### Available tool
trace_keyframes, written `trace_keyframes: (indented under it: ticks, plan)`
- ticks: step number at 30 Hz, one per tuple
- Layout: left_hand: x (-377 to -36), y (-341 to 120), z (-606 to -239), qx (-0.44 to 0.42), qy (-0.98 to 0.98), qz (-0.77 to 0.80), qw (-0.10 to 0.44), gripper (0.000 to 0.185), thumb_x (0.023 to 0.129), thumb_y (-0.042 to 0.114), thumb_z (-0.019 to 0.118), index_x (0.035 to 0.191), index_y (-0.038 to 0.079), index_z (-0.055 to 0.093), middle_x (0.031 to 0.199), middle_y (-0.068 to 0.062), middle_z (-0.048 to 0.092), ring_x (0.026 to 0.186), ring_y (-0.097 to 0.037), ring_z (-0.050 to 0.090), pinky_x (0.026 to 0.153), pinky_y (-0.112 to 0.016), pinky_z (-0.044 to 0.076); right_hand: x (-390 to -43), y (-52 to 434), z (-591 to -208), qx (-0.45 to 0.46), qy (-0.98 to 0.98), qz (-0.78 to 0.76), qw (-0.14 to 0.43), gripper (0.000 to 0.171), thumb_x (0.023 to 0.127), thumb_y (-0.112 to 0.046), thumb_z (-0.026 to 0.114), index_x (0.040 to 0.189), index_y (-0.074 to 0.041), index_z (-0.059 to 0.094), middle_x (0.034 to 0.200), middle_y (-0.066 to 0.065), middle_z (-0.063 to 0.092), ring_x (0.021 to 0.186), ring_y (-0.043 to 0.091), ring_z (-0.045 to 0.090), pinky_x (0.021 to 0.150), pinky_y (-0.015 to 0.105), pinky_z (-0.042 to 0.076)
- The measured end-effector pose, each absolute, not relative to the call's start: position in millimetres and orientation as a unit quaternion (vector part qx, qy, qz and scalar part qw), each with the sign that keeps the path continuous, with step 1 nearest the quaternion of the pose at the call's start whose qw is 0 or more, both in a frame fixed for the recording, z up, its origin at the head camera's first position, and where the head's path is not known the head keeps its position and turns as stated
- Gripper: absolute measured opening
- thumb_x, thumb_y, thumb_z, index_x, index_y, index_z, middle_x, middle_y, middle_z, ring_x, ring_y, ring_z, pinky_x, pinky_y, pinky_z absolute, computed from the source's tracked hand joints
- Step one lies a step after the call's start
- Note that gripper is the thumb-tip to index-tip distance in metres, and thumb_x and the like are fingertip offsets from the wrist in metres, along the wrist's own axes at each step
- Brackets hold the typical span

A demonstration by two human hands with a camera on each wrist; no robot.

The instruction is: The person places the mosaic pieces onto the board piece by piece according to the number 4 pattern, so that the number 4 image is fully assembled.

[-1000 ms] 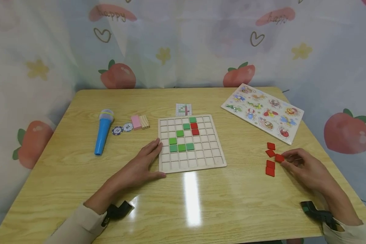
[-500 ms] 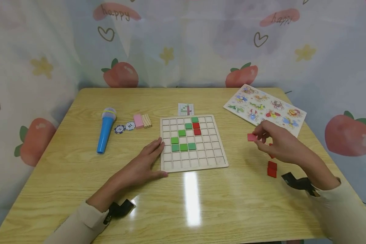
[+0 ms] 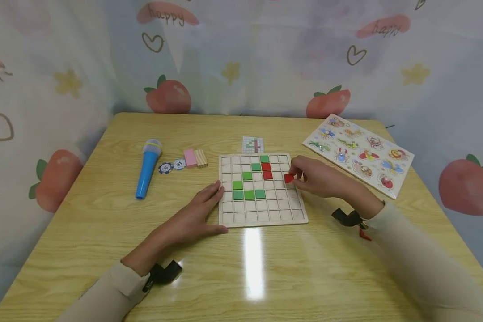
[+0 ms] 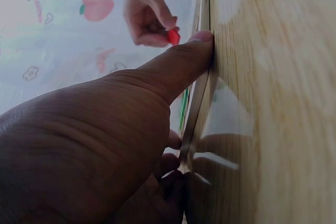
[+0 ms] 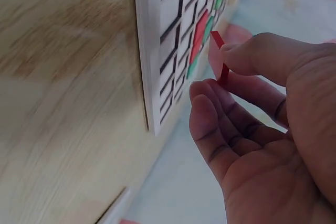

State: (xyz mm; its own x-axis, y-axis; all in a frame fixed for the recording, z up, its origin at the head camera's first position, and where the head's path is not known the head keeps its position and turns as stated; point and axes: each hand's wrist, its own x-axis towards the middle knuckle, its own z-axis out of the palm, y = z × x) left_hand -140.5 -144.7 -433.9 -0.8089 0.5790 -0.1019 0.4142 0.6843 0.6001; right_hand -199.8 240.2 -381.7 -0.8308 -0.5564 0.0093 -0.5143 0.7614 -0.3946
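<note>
My right hand [image 3: 318,176] pinches a square red tile [image 3: 289,178] between thumb and fingers, just over the right columns of the wooden grid board [image 3: 273,215]. In the right wrist view the pinched tile [image 5: 216,59] stands tilted, apart from the board. Several green tiles [image 3: 249,194] lie in cells, forming a diagonal and a short row. Two red tiles [image 3: 267,171] sit one below the other in the upper part. My left hand [image 3: 195,214] rests at the board's left edge, fingers extended, with the thumb at its front left corner.
Behind the board lies a small pattern card [image 3: 252,144]. Left are a blue toy microphone [image 3: 146,172], two chips [image 3: 172,166], a pink block [image 3: 190,158] and wooden blocks [image 3: 201,158]. An insect puzzle [image 3: 360,152] lies right. My right forearm partly hides a loose red tile [image 3: 364,235].
My right hand has lifted a red tile from the loose ones at the right and carried it left to the board. My left hand has stayed at the board's edge.
</note>
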Motion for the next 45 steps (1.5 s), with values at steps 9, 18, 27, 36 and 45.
trace_keyframes:
  ticks: [9, 18, 27, 36, 45]
  plan:
    - [-141, -142, -433, 0.281, 0.907, 0.278, 0.144, 0.111, 0.091, 0.048, 0.084, 0.172, 0.012, 0.017, 0.183, -0.004, 0.004, 0.17, -0.031, 0.006, 0.132, -0.056, 0.028, -210, 214, -389, -0.302, 0.925, -0.209, 0.091, 0.013, 0.099, -0.016, 0.077, 0.105, -0.011, 0.066, 0.097, 0.0, 0.067, 0.085, 0.017, 0.058, 0.076, 0.032, 0.05]
    - [-141, -140, -431, 0.279, 0.908, 0.279, 0.144, 0.111, 0.091, 0.048, 0.084, 0.172, 0.012, 0.017, 0.183, -0.003, 0.004, 0.17, -0.03, 0.006, 0.133, -0.055, 0.027, -210, 202, -394, -0.295, 0.927, -0.208, 0.103, 0.011, 0.099, -0.012, 0.073, 0.103, -0.01, 0.063, 0.093, 0.002, 0.061, 0.082, 0.017, 0.054, 0.074, 0.032, 0.046]
    - [-142, -140, -428, 0.275, 0.909, 0.279, 0.14, 0.111, 0.091, 0.047, 0.084, 0.172, 0.011, 0.015, 0.183, -0.004, 0.003, 0.17, -0.031, 0.006, 0.132, -0.055, 0.028, -216, 195, -395, -0.3, 0.926, -0.201, 0.11, 0.008, 0.102, -0.011, 0.071, 0.102, -0.013, 0.063, 0.093, 0.003, 0.06, 0.084, 0.018, 0.053, 0.074, 0.033, 0.045]
    - [-143, -144, -428, 0.265, 0.911, 0.282, 0.14, 0.112, 0.091, 0.047, 0.084, 0.172, 0.011, 0.015, 0.183, -0.004, 0.002, 0.17, -0.031, 0.006, 0.133, -0.055, 0.027, -223, 183, -396, -0.26, 0.937, -0.208, 0.102, 0.016, 0.103, -0.016, 0.071, 0.089, -0.016, 0.062, 0.083, 0.002, 0.06, 0.079, 0.019, 0.053, 0.071, 0.033, 0.042]
    - [-141, -144, -433, 0.264, 0.906, 0.291, 0.155, 0.111, 0.092, 0.047, 0.084, 0.172, 0.013, 0.016, 0.183, -0.003, 0.002, 0.17, -0.031, 0.006, 0.132, -0.056, 0.027, -179, 214, -374, -0.263, 0.935, -0.232, -0.056, 0.01, 0.108, -0.012, 0.062, 0.113, -0.01, 0.071, 0.093, 0.003, 0.069, 0.076, 0.013, 0.053, 0.071, 0.03, 0.047]
